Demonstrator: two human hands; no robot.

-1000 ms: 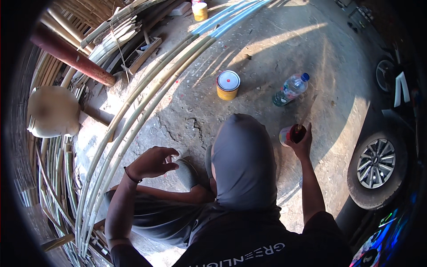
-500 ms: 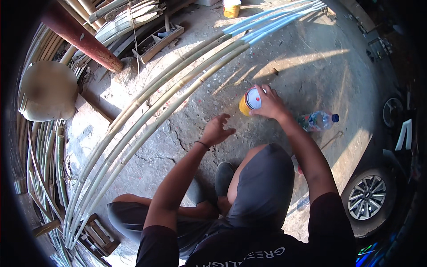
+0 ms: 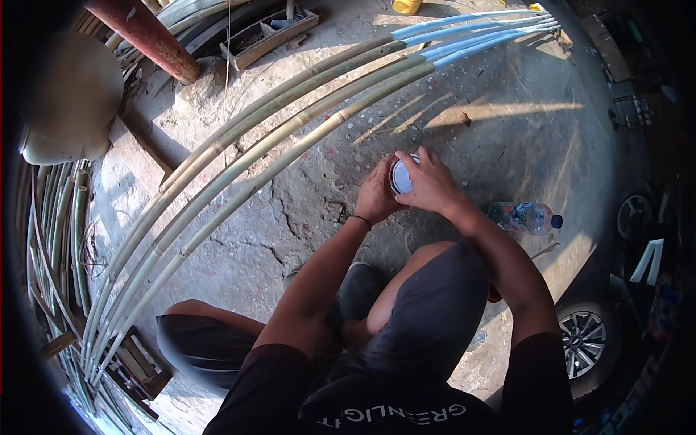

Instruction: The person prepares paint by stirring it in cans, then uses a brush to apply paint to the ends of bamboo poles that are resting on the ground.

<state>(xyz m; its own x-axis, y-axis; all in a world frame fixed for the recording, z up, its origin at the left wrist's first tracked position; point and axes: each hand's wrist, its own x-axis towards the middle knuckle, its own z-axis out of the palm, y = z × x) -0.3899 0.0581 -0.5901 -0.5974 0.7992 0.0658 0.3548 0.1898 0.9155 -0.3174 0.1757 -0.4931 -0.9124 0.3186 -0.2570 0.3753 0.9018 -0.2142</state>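
A small round paint can [image 3: 401, 178] with a pale lid is held between my two hands above the concrete floor. My left hand [image 3: 378, 191] wraps the can's left side, with a dark band at the wrist. On the right, my right hand [image 3: 433, 183] grips the rim and lid with bent fingers. The yellow side of the can is mostly hidden by the hands. Close to my right forearm lies a clear plastic bottle [image 3: 533, 217] with a dark blue cap.
Long bamboo poles [image 3: 290, 148] with light blue painted ends [image 3: 471, 45] cross the floor ahead. Another yellow can [image 3: 407, 6] stands beyond them. A wooden tray [image 3: 272, 40] and red post [image 3: 148, 43] are at the far left, a car wheel [image 3: 582, 341] at the right.
My left hand has moved right and closed on the can, which only my right hand held before. The can has come slightly nearer to me. The view has shifted a little.
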